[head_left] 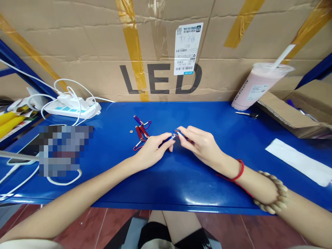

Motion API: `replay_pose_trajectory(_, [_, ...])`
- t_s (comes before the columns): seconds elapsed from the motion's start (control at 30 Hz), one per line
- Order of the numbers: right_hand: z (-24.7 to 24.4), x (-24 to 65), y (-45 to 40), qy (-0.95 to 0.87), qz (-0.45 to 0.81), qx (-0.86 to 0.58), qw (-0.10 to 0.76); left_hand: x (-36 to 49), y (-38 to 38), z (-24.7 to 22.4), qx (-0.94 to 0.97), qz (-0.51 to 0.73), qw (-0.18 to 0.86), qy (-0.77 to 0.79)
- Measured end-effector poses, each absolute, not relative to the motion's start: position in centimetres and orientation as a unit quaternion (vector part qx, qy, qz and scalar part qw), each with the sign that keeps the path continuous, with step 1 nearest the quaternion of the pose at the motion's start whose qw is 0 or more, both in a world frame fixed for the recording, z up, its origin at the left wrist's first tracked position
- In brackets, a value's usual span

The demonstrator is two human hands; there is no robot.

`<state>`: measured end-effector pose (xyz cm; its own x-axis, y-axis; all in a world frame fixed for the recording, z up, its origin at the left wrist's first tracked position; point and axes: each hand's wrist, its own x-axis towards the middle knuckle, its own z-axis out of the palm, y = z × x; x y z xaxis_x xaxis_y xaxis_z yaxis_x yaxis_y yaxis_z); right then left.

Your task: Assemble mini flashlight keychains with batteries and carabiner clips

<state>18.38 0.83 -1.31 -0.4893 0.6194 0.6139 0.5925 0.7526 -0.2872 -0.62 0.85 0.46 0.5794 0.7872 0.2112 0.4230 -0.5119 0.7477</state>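
Between my hands is a small blue flashlight (pixel 169 138), its body pinched by my left hand (pixel 153 149). A blue carabiner (pixel 176 131) hangs off its end, and the fingertips of my right hand (pixel 201 143) are closed on that clip. My left fingers hide much of the flashlight. Just beyond my left hand lie two red flashlights (pixel 139 133) with red carabiners, partly covered by the hand. Behind them rests a purple flashlight (pixel 138 120) with its own purple clip.
A white power strip (pixel 77 110) with cables stands at the back left, near a phone (pixel 28 148). At the right are a tilted drink cup (pixel 259 86), an open cardboard box (pixel 290 114) and a folded white paper (pixel 298 160). A large carton (pixel 90 52) walls off the back.
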Motion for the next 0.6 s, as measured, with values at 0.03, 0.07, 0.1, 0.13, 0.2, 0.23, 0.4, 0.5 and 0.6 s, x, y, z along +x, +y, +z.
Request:
replay_pose_trajectory(0.03, [-1.3,18.3,0.7,-0.861,0.015,-0.354,0.365,-0.6,0.8,0.5,0.823,0.272,0.336,0.368])
replay_pose_trajectory(0.07, [-1.2,18.2,0.7,-0.860,0.013,-0.355,0.366,-0.5,0.8,0.5,0.820,0.269,0.341,0.372])
replay_pose_trajectory(0.1, [-1.2,18.1,0.6,-0.859,0.012,-0.357,0.367,-0.5,0.7,0.5,0.817,0.267,0.344,0.377])
replay_pose_trajectory(0.13, [-1.1,18.0,0.6,-0.858,0.011,-0.359,0.367,-0.4,0.6,0.5,0.815,0.267,0.345,0.381])
replay_pose_trajectory(0.2, [-1.0,18.0,0.7,-0.852,0.006,-0.369,0.371,-0.3,0.4,0.4,0.819,0.261,0.340,0.383])
replay_pose_trajectory(0.23, [-1.0,18.1,0.8,-0.847,0.002,-0.379,0.372,-0.3,0.3,0.3,0.823,0.254,0.335,0.381])
replay_pose_trajectory(0.4, [-1.6,18.5,1.5,-0.840,0.025,-0.452,0.299,-0.3,0.1,-0.1,0.824,0.252,0.338,0.380])
replay_pose_trajectory(0.5, [-1.8,18.7,1.7,-0.842,0.037,-0.489,0.223,-0.5,0.3,-0.1,0.808,0.283,0.333,0.394])
replay_pose_trajectory(0.6, [-1.6,18.6,1.7,-0.832,0.055,-0.474,0.283,-0.6,0.4,-0.1,0.797,0.305,0.320,0.411])
